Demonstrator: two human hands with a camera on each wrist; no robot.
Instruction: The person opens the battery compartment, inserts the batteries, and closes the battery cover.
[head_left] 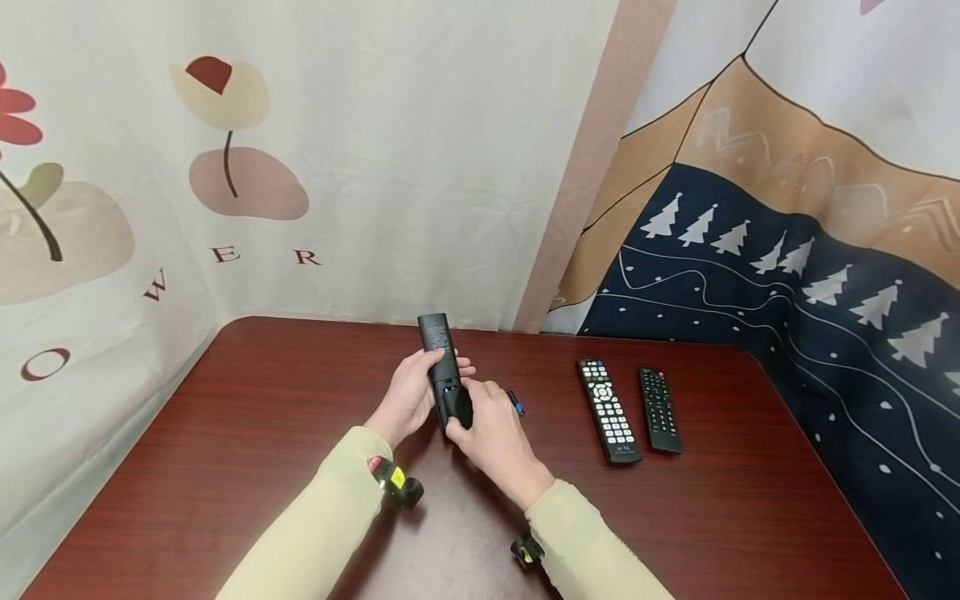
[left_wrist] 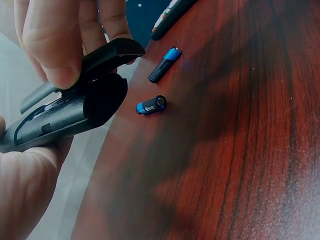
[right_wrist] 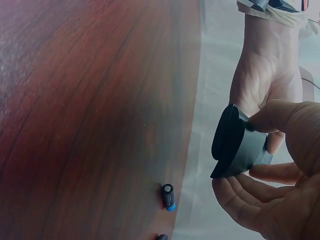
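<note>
Back side up, a black remote control (head_left: 435, 331) is held above the table in my left hand (head_left: 405, 396), thumb along its edge. My right hand (head_left: 497, 433) pinches the black battery cover (head_left: 461, 408) at the remote's near end. In the left wrist view the cover (left_wrist: 112, 54) is lifted off the remote's body (left_wrist: 60, 120), tilted with a gap at the near end. From the right wrist, thumb and fingers grip the cover (right_wrist: 246, 155) from both sides. Two blue-and-black batteries, one upright-angled (left_wrist: 165, 65) and one closer (left_wrist: 151, 105), lie on the table beyond.
To the right on the reddish-brown table (head_left: 262, 400) lie a larger remote with white buttons (head_left: 609, 412) and a smaller black remote (head_left: 660, 410). A printed curtain (head_left: 420, 167) hangs right behind the table's far edge.
</note>
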